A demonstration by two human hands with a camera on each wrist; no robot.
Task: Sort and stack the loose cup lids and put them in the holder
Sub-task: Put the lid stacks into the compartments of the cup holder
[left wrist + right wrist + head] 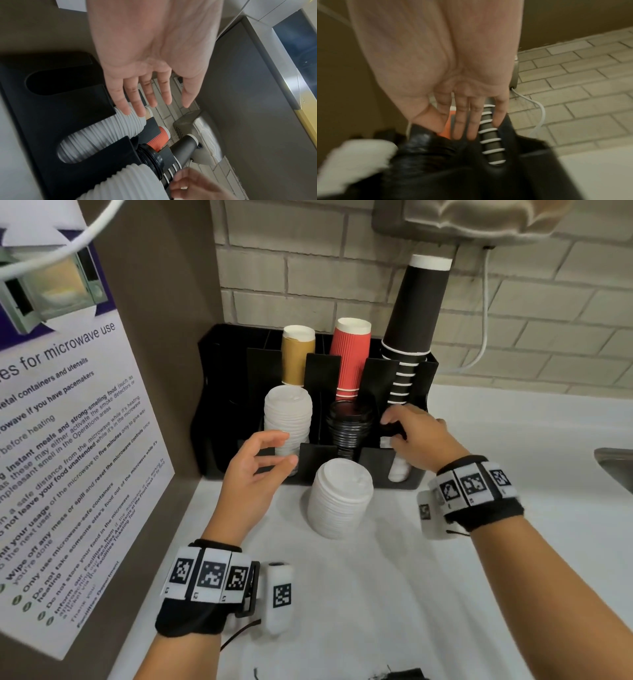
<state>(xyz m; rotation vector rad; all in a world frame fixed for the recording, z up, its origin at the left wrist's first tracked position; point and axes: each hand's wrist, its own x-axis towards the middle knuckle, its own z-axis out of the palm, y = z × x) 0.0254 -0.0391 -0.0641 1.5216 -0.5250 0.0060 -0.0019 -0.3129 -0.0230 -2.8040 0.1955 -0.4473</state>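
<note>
A black holder (226, 405) stands against the tiled wall. Its left front slot holds a stack of white lids (287, 419), its middle slot a stack of black lids (349, 422). A few white lids (399, 470) sit low in the right slot. A loose stack of white lids (339, 501) stands on the white counter in front. My left hand (289, 448) hovers open beside the left slot's white stack (106, 135). My right hand (390, 429) reaches into the top of the right slot with fingers (460, 125) spread and fairly straight; what its tips touch is blurred.
Brown cups (298, 354), red cups (349, 357) and a tall stack of black cups (411, 316) fill the holder's back row. A microwave notice (68, 440) covers the left wall. A sink edge (616, 467) lies at the right, a dispenser (479, 217) overhead.
</note>
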